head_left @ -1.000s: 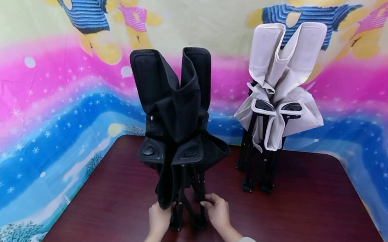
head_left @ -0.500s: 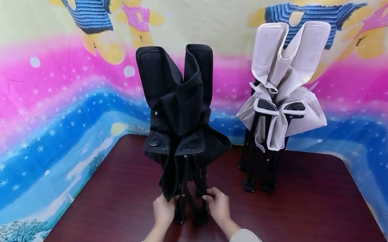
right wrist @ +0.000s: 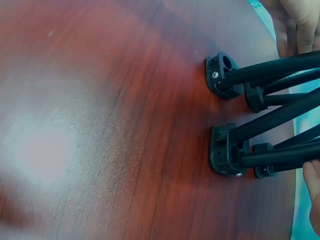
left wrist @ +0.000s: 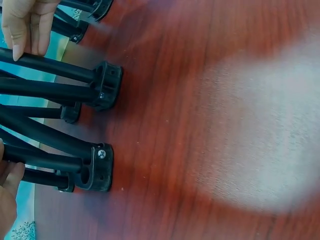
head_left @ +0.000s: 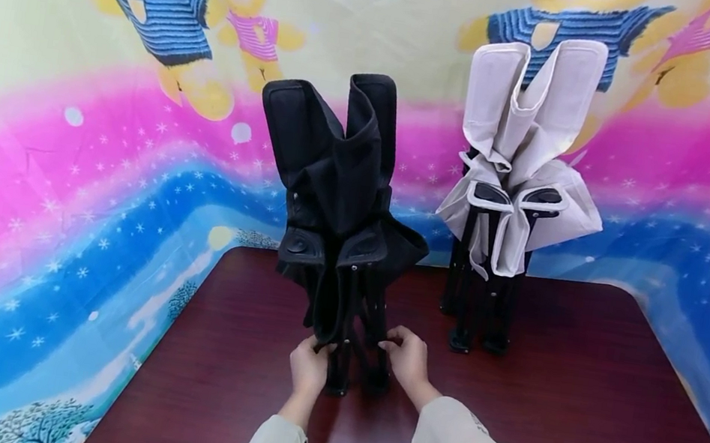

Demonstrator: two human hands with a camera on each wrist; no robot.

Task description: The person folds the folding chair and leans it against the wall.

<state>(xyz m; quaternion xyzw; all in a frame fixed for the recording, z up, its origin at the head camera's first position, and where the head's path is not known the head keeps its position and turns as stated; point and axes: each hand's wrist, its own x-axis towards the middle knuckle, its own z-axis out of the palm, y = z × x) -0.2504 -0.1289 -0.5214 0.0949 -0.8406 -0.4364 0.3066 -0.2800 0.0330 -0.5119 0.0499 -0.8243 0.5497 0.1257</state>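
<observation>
A folded black fabric folding chair [head_left: 333,181] stands upright on the dark red-brown table, tilted a little to the left. Its thin black legs [left wrist: 45,125] are bunched together and end in plastic feet [right wrist: 227,150] right at the tabletop. Low on the left side, my left hand [head_left: 309,368] grips a leg, just under the hanging fabric. On the opposite side my right hand [head_left: 407,357] pinches another leg between thumb and fingers. Both wrist views show fingers on the leg tubes, with part of each hand cut off by the frame.
Behind and to the right stands a similar folded chair in off-white fabric [head_left: 559,99] with black legs. The table [head_left: 570,433] has rounded back corners. A printed cloth with teddy bears [head_left: 158,20] covers the walls around it.
Both hands have moved the black folding chair back across the table, away from me. The off-white chair stays in place; the view has shifted slightly.
</observation>
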